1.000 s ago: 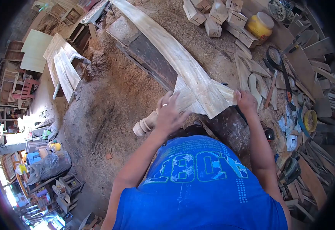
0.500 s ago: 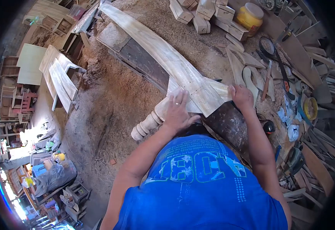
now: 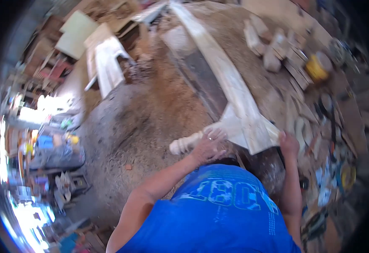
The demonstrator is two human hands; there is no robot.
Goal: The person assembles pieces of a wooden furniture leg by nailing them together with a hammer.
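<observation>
A long, pale, curved wooden board (image 3: 224, 69) runs from the far top down to the area in front of my body. Under its near end lies a wooden crosspiece (image 3: 271, 131), which joins a turned wooden leg (image 3: 185, 143) on the left. My left hand (image 3: 211, 145), wearing a ring, is by the inner end of the leg, its fingers apart and slightly bent. Blur hides whether it touches the wood. My right hand (image 3: 289, 144) is closed on the right end of the crosspiece, its fingertips partly hidden.
A dark bench beam (image 3: 201, 78) lies beneath the board. Sawdust covers the ground. Wooden blocks (image 3: 296, 59) and a yellow tub (image 3: 318, 67) are at upper right, with scattered tools and offcuts below. Another wooden piece (image 3: 106, 63) stands at upper left.
The view has swung, so the scene sits further right and lower, and it is blurred. My left hand has drawn back slightly toward my body; my right hand still holds the crosspiece end.
</observation>
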